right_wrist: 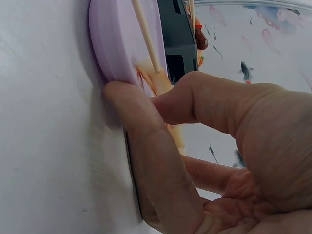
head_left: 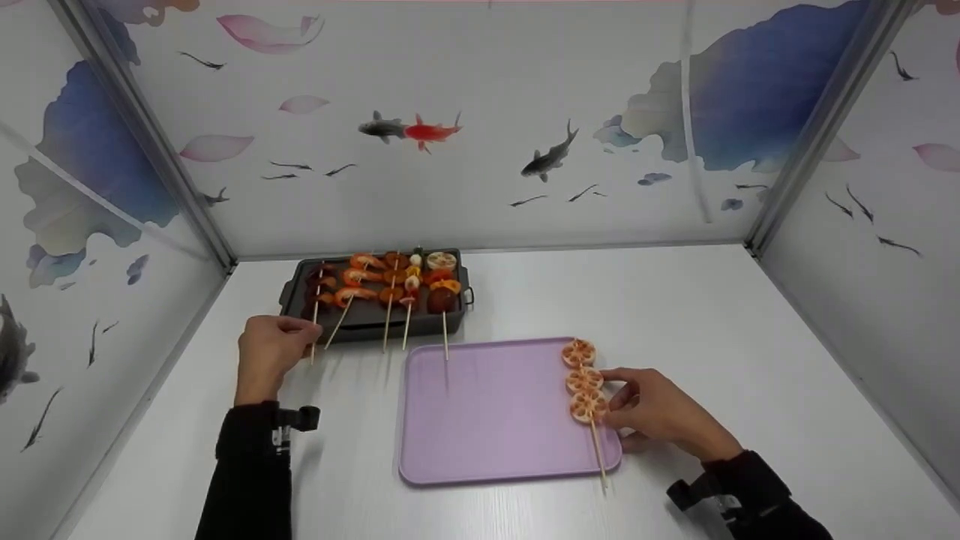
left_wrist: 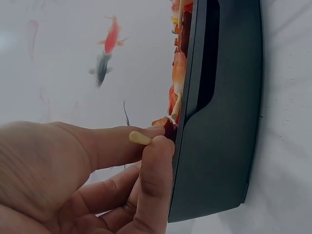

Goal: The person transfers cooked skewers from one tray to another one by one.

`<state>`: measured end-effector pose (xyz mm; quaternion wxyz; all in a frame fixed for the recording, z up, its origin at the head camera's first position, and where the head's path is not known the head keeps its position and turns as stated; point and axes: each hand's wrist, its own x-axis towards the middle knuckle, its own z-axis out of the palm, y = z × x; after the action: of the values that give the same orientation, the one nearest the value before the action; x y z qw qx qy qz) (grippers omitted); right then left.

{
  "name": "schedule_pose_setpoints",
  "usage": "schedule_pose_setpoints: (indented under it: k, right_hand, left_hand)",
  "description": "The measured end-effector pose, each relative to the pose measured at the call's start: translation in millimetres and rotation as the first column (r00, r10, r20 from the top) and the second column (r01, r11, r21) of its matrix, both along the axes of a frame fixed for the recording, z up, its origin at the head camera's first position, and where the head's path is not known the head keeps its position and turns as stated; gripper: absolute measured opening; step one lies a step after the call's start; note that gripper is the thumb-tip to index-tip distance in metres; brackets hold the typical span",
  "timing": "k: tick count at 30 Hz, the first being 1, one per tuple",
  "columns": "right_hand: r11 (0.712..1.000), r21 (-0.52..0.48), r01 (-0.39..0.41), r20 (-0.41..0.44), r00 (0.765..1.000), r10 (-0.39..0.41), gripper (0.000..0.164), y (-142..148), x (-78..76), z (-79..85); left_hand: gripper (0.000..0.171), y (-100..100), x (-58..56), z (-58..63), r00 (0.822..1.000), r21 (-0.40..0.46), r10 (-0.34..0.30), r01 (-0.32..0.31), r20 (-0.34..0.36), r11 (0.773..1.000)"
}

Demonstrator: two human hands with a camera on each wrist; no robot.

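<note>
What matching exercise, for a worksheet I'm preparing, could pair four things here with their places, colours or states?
Things:
1. lotus root skewer
2. tray
3. grill pan
4. left hand

Descriptions:
A. light purple
B. pinching a wooden stick
C. along the tray's right edge
D. dark, bearing several skewers, including prawns

Pairs: 1-C, 2-A, 3-D, 4-B.
</note>
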<state>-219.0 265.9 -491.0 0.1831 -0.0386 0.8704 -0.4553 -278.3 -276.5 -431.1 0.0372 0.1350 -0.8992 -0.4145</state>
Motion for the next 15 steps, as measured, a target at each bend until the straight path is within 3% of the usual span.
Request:
schedule_pose_setpoints:
  k: [15]
  right_hand:
    - [1.000,0.018,0.018,0.007,1.000,-0.019,0.074,-1.0,-0.9,0.2]
  left_hand:
    - [0.033,5.9,-0.3,7.4,0.999,-0.007,0.031,-0.031,-0.033,0.999]
